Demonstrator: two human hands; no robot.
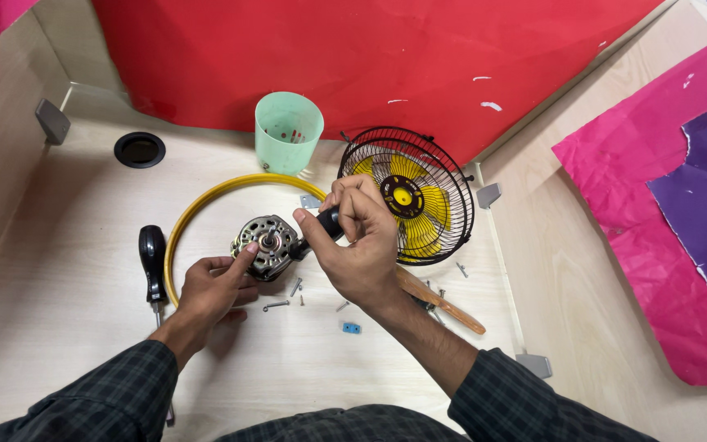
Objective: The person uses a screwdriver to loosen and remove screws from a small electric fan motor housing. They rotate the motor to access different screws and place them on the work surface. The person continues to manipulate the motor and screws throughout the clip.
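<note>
A small round silver-metal electric motor (266, 245) with a perforated housing and a central shaft sits near the middle of the pale wooden desk (75, 270), inside the arc of a thin yellow ring (206, 200). The left hand (213, 286), at seven o'clock from the motor, pinches its lower edge between thumb and curled fingers, holding it steady. The right hand (358, 241), at three o'clock, is closed around the black handle of a screwdriver (329, 223) whose tip points into the motor's right side.

Loose screws (288, 295) lie just below the motor, with a small blue plastic piece (352, 328) at five o'clock. A second black-handled screwdriver (154, 266) rests at nine o'clock, outside the ring. A wooden-handled tool (443, 304) lies under the right forearm. At two o'clock stands a black wire fan guard with yellow blades (411, 196); at twelve o'clock, a pale green plastic cup (288, 131). A round black grommet hole (139, 150) sits at ten o'clock.
</note>
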